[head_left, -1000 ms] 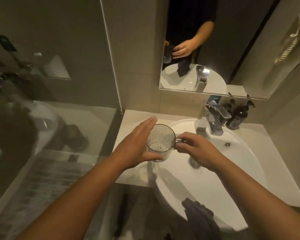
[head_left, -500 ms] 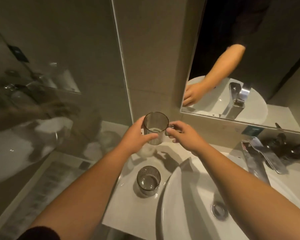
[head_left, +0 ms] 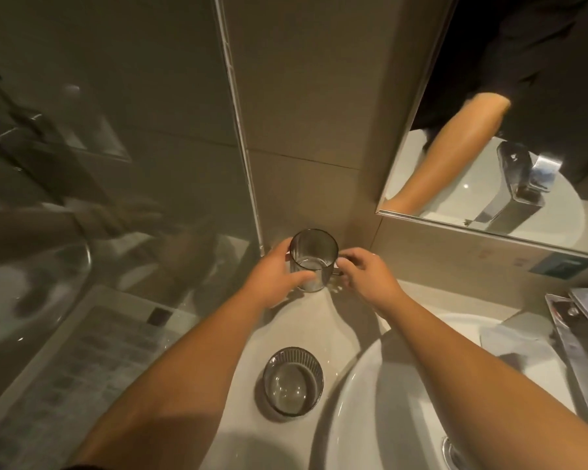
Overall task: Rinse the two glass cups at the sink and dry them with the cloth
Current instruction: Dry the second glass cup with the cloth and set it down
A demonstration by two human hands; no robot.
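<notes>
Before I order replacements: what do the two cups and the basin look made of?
Held cup: smoky clear glass, smooth; its base shows through the wall. Ribbed cup on the counter: same tinted glass, fluted outside. Basin: glossy white, probably glazed ceramic, judging by its sheen.

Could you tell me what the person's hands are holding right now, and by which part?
Both hold the smooth glass cup: the left hand wraps its side wall, and the right hand fingers pinch its small handle. The ribbed cup stands unheld.

A home or hotel bathroom is showing here: a white basin (head_left: 370, 418) curving below the gripping hands, a chrome tap (head_left: 577, 340) gleaming to their right, a wall mirror (head_left: 489, 130) hanging above-right, a glass shower screen (head_left: 99, 147) standing left.
</notes>
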